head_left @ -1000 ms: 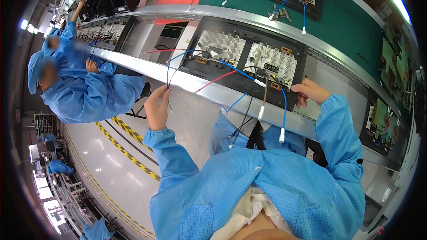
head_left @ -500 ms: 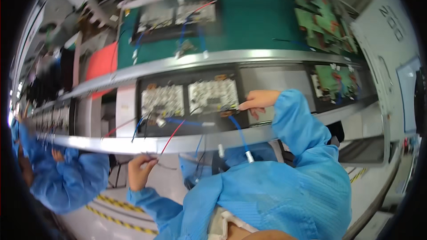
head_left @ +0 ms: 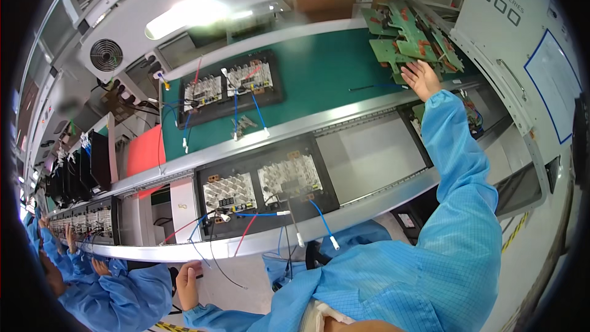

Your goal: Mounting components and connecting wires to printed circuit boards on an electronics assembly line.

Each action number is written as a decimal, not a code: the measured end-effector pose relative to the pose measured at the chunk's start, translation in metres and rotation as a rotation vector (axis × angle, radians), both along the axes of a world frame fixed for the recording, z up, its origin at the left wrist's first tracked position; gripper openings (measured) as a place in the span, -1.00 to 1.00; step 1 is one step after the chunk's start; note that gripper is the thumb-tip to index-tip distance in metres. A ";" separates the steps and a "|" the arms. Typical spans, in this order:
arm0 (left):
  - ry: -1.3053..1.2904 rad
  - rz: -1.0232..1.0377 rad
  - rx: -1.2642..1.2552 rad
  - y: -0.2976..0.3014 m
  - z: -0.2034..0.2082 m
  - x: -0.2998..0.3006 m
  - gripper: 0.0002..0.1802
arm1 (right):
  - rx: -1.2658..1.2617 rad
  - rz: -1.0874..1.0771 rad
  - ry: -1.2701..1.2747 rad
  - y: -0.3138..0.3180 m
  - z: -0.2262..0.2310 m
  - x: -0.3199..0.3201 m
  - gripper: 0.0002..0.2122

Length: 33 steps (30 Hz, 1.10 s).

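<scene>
My right hand [head_left: 423, 81] is raised at the far right, fingers apart and holding nothing, by the near edge of a pile of green circuit boards [head_left: 405, 40]. My left hand [head_left: 188, 286] is just below the front rail, its fingers loosely curled and no wire visible in it. In front of me, a black tray [head_left: 255, 178] on the rails carries two white component-covered boards, the left one [head_left: 228, 193] and the right one [head_left: 290, 178]. Blue wires [head_left: 324, 224], a red wire [head_left: 247, 233] and dark wires hang from them over the front rail.
A similar tray [head_left: 278, 95] with two boards lies on the green mat [head_left: 326, 61], screws or small metal parts [head_left: 243, 126] beside it. Another tray [head_left: 413, 128] sits partly behind my right arm. Co-workers in blue sleeves [head_left: 132, 292] work at left. A white machine cabinet [head_left: 491, 31] stands right.
My right hand has left the right board's edge and moved up and right to the green pile. My left hand has dropped lower and released the wire it was pinching. The view has shifted.
</scene>
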<state>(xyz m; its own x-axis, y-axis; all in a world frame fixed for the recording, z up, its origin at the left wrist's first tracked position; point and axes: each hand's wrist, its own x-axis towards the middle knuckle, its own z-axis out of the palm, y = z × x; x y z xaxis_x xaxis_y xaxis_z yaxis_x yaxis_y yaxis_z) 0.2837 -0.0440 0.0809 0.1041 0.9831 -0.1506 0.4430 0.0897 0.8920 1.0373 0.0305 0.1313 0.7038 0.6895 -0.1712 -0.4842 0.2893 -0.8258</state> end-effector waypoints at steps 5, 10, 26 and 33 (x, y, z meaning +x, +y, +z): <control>-0.075 0.022 0.074 -0.023 -0.001 -0.016 -0.66 | 0.287 -0.173 0.047 0.040 -0.016 0.034 -0.71; -0.032 0.112 -0.002 -0.055 0.008 -0.035 -0.60 | 0.273 -0.253 0.248 0.069 -0.015 0.071 -0.80; -0.049 0.287 0.184 -0.069 0.016 -0.053 -0.72 | 0.209 0.182 -0.145 -0.030 0.014 -0.062 -0.66; 0.167 0.249 0.758 -0.035 0.117 -0.034 -0.78 | 0.083 0.440 -0.384 -0.097 0.032 -0.111 -0.58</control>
<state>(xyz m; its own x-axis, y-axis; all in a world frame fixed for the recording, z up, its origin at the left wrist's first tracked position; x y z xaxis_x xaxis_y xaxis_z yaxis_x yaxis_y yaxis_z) 0.2498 -0.0792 0.1977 -0.0959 0.8156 0.5706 0.6223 -0.3983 0.6739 0.9261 -0.0665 0.1629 0.3497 0.9308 0.1066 -0.2439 0.2003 -0.9489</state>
